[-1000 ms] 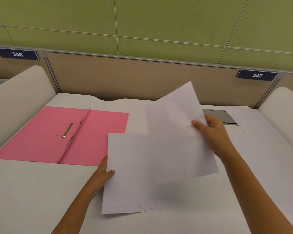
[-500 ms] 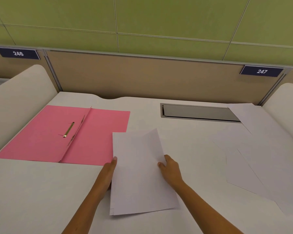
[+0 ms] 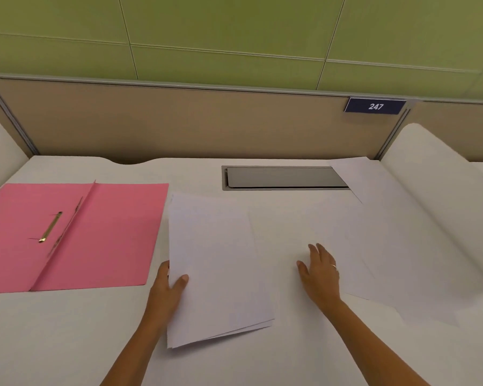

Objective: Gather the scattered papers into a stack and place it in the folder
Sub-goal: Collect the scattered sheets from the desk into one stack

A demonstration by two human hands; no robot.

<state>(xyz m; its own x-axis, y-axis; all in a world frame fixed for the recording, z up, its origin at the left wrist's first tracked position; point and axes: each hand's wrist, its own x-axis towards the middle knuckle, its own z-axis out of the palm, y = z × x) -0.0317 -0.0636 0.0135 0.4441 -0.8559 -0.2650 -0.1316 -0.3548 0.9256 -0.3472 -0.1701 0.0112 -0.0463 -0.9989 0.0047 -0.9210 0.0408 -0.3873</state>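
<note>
On surface centre: left hand [image 3: 166, 285] grasps paper stack [image 3: 215, 268], thumb on top. Right hand [image 3: 319, 270] released, flat, fingers toward loose sheets [image 3: 388, 246] at 2 o'clock. Pink folder [image 3: 101, 235] lies spread at 10 o'clock. Best: slide sheets over, square edges before lifting.

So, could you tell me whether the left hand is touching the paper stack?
Touching: the head view shows the left hand holding the stack, thumb on top.

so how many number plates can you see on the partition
1: the blue plate reading 247 sits at the top right of the beige partition, above the desk's grey cable hatch. Any plate further left falls outside this view.
</note>
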